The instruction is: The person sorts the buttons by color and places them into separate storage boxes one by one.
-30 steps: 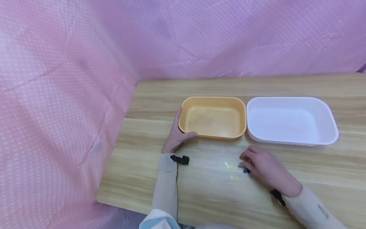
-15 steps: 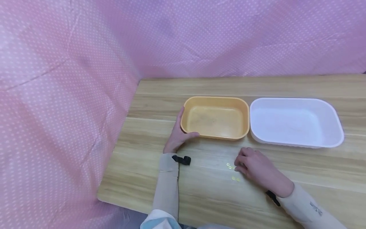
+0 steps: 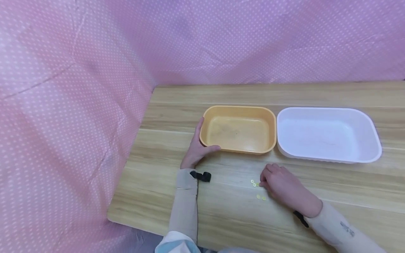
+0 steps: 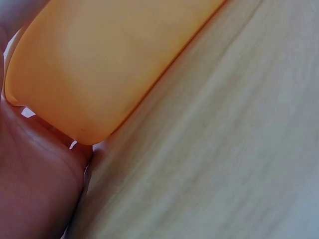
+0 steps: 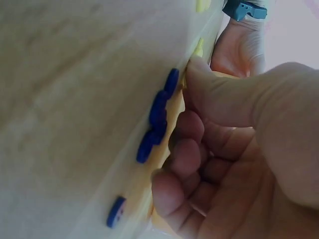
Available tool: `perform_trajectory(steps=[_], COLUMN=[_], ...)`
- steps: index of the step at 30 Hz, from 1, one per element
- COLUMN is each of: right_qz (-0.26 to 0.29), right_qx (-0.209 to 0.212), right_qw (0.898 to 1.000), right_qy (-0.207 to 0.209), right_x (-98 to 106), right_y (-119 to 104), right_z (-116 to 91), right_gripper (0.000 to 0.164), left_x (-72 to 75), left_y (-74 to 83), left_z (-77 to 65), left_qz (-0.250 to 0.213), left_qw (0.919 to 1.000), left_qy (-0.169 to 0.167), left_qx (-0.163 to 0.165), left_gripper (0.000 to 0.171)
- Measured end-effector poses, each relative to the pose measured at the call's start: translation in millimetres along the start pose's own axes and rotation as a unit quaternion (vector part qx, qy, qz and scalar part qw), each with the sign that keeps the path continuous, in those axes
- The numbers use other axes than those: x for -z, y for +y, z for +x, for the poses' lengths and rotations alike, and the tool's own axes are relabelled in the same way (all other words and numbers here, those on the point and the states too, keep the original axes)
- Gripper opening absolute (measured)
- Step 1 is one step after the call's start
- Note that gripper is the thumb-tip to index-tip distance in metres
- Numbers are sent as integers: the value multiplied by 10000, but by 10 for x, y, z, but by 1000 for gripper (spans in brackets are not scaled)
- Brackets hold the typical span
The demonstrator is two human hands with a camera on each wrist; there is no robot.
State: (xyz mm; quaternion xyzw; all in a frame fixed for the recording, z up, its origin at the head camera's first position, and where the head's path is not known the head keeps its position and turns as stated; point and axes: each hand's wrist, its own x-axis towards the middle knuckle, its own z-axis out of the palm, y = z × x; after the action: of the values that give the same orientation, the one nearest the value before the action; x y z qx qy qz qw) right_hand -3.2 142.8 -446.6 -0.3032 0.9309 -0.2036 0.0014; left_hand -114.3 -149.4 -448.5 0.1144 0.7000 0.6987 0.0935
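My left hand (image 3: pixel 195 151) grips the near left corner of an orange plastic tub (image 3: pixel 237 150), thumb along its front and fingers on its left end. In the left wrist view the palm lies close against the tub's wall (image 4: pixel 99 74). My right hand (image 3: pixel 286 186) is down at the tabletop, thumb and forefinger pinched together at a small yellow button (image 5: pixel 185 82), mostly covered by the thumb. Other yellow buttons (image 3: pixel 254 185) lie just left of the fingertips, with two more (image 3: pixel 263 198) nearer me. Several blue buttons (image 5: pixel 158 107) lie under the hand, hidden in the head view.
A larger white tub (image 3: pixel 329 158) stands to the right, right up against the orange one. Both sit on a wood-grain table (image 3: pixel 152 189). Pink dotted cloth (image 3: pixel 221 42) hangs behind the table and along its left side.
My right hand has shifted left from beside the blue buttons to the yellow ones, and its thumb and forefinger have come together. The left hand keeps its grip on the tub.
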Motion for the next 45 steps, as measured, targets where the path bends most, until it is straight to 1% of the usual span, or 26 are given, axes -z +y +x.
perform_trajectory(steps=[5, 10, 12, 15, 20, 27, 30, 34, 38, 42, 45], right_qz=[85, 19, 31, 70, 316, 1036, 1380, 1903, 2444, 2906, 3117], right_qx=[72, 98, 75, 26, -1, -35, -160, -528, -815, -889, -964], right_qw=[9999, 9998, 9998, 9998, 9992, 9946, 9903, 9798, 9646, 9505, 9431], right_qy=[-119, -143, -177, -206, -225, -77, -76, -313, -562, -643, -644], right_x=[-2, -4, 0, -2, 12, 40, 66, 139, 213, 270, 311], right_y=[19, 19, 20, 22, 14, 20, 28, 13, 10, 18, 20], right_z=[-26, -46, -49, -54, -59, -47, -42, -30, 4, 41, 70], right_gripper=[19, 20, 20, 21, 22, 19, 14, 5, 10, 15, 15], left_x=[-11, -16, -11, 16, 45, 43, 41, 40, 43, 44, 37], left_y=[1, -6, -22, -95, -227, -261, -261, -260, -259, -233, -166], left_z=[-4, -11, -10, 10, 45, 47, 43, 46, 50, 47, 41], left_qz=[-63, -137, -133, -100, -37, -93, -75, -39, 29, 131, 153], left_qw=[9999, 9998, 9998, 9999, 9998, 9999, 9999, 9999, 9998, 9996, 9995], left_qy=[-25, -19, -21, -12, 46, 82, 106, 108, 120, 158, 147], left_qx=[96, 150, 138, 136, 175, 107, 101, 120, 132, 206, 255], left_gripper=[119, 119, 119, 120, 119, 119, 119, 119, 119, 118, 118])
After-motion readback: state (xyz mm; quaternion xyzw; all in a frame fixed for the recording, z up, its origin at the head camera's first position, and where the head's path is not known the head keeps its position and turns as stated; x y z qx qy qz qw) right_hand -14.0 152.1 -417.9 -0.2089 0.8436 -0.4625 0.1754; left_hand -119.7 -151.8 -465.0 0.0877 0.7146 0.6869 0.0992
